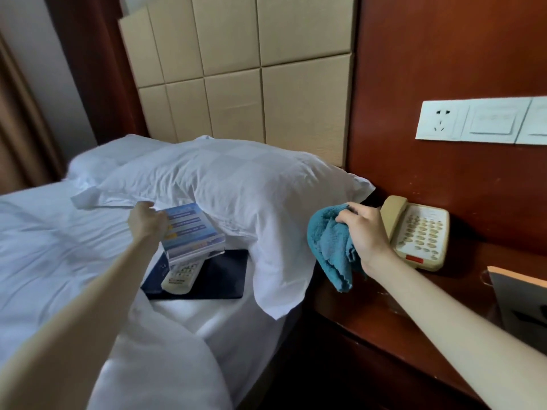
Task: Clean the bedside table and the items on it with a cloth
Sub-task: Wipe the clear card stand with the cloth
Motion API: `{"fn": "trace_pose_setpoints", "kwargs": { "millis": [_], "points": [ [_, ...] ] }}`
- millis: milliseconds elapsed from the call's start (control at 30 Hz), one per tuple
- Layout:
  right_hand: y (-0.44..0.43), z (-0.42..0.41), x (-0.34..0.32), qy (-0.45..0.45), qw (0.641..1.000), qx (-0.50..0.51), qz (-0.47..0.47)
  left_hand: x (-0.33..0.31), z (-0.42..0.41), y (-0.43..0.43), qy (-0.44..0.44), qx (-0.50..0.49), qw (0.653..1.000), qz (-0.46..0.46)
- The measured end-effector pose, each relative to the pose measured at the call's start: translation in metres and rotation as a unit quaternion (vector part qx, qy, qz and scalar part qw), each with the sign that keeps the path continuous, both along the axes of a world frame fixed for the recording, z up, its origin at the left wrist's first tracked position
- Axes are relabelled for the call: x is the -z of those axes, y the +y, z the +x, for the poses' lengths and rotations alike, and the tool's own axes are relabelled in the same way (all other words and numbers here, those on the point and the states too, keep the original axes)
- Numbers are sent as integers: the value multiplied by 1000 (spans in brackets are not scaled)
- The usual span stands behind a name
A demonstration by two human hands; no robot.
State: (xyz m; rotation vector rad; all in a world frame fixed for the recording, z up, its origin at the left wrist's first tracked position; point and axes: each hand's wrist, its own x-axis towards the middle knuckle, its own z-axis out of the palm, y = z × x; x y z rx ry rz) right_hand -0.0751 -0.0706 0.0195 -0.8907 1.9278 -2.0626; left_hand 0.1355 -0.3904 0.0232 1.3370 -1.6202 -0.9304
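My right hand (365, 235) grips a bunched teal cloth (331, 247) just above the left end of the dark wooden bedside table (384, 315), close to a beige telephone (420, 232) that stands at the back of the table. Over the bed, my left hand (148, 221) holds the top edge of a clear acrylic sign stand (192, 232) with a blue card in it. The stand hovers over a white remote control (180, 275) and a dark blue folder (219, 275) lying on the sheet.
A white pillow (236, 187) overhangs the bed edge next to the table. The white duvet (148, 365) is bunched in front. A wall socket and switch panel (479, 119) sits above the phone. A grey-and-orange object (521, 300) stands at the table's right end.
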Motion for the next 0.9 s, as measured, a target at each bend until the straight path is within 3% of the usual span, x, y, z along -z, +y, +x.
{"fn": "trace_pose_setpoints", "kwargs": {
  "millis": [67,133,300,500,900],
  "points": [
    [-1,0,2,6,1000,-1,1,-2,0,2,-97,-21,992,-73],
    [0,-1,3,11,1000,-2,-1,-4,-5,10,-136,-28,981,-137],
    [9,-6,1,19,1000,7,-6,-20,-29,46,-38,13,970,-238],
    [44,-13,-4,20,999,32,7,-38,-86,123,53,177,935,-302],
    [205,-64,-14,11,965,256,50,8,-197,311,80,449,843,-284]
  ]
}}
